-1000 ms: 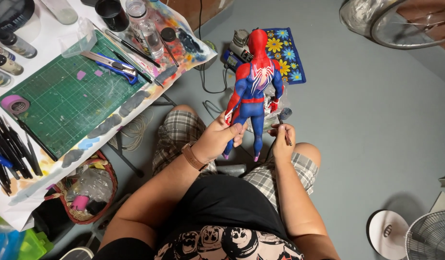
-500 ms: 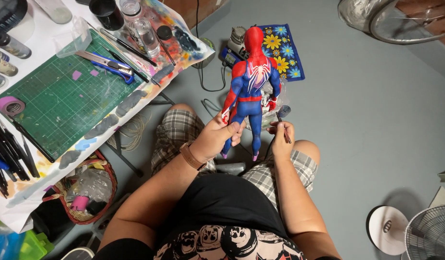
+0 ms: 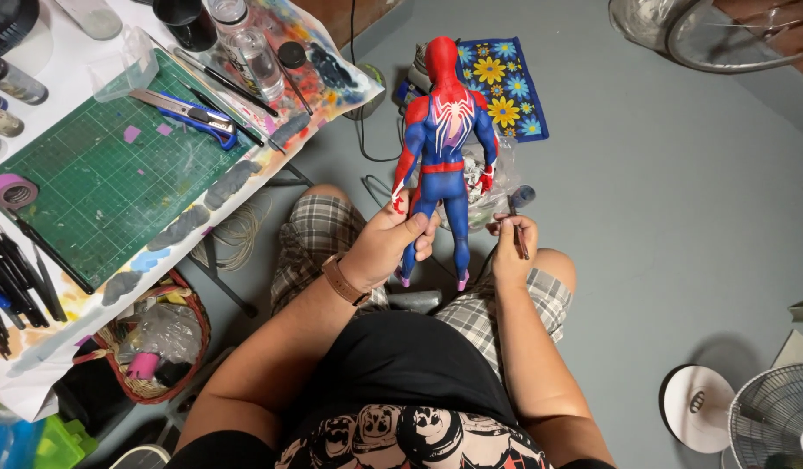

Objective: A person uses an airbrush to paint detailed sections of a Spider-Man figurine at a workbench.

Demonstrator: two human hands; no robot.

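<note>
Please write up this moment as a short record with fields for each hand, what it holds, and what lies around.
left hand: grips one leg of the red and blue plastic action figure, held upright
right hand: pinches a thin dark paintbrush, apart from the figure
worktop: green gridded cutting mat with a blue-handled utility knife on it
floor: blue cloth with yellow flowers; white fan
</note>
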